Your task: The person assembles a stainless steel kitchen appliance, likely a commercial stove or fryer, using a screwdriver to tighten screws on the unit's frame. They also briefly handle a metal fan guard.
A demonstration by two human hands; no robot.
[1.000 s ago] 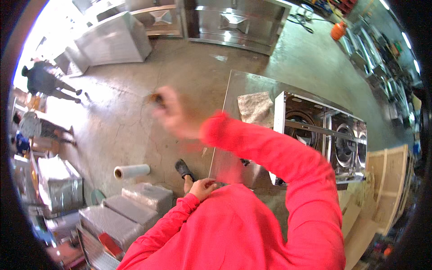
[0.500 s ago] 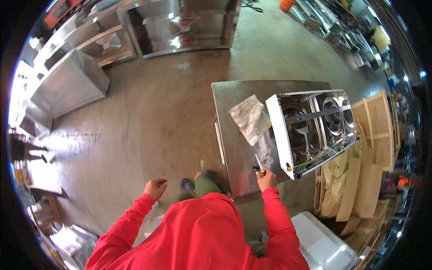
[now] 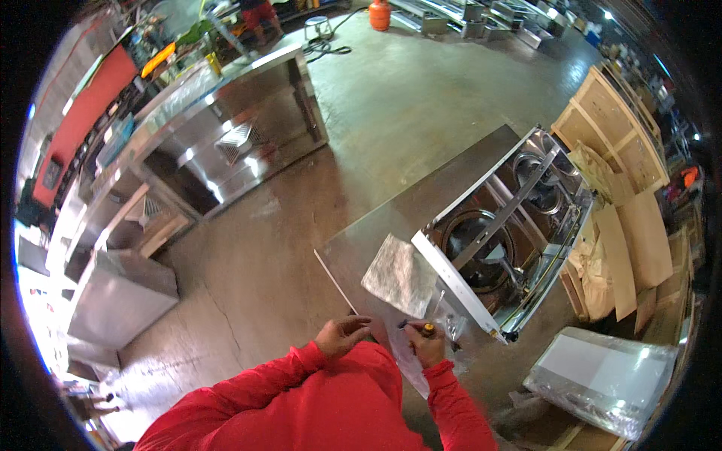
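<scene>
My right hand [image 3: 427, 347] is closed around a screwdriver [image 3: 428, 329] with a yellow and black handle, over the near edge of a steel table [image 3: 361, 244]. A small dark piece shows by its fingertips, too small to name. To its left, my left hand [image 3: 342, 336] holds nothing visible, its fingers stretched loosely toward the right hand. On the table stands a steel two-burner stove [image 3: 489, 255], its inside, round burners and a thin gas pipe exposed. A whitish rag [image 3: 401, 276] lies against its left side. Clear plastic [image 3: 453, 328] lies beside the right hand.
A wooden crate [image 3: 613, 128] and brown cardboard [image 3: 632, 248] stand right of the table. A plastic-wrapped panel [image 3: 602, 379] lies at the near right. Steel cabinets [image 3: 233, 143] line the left. An orange gas cylinder [image 3: 380, 15] and a black cable [image 3: 327, 49] are at the back.
My view has turned, so the table and stove appear rotated. My left hand has moved right, close to the right hand. The right hand has drawn back toward my body, still holding the screwdriver.
</scene>
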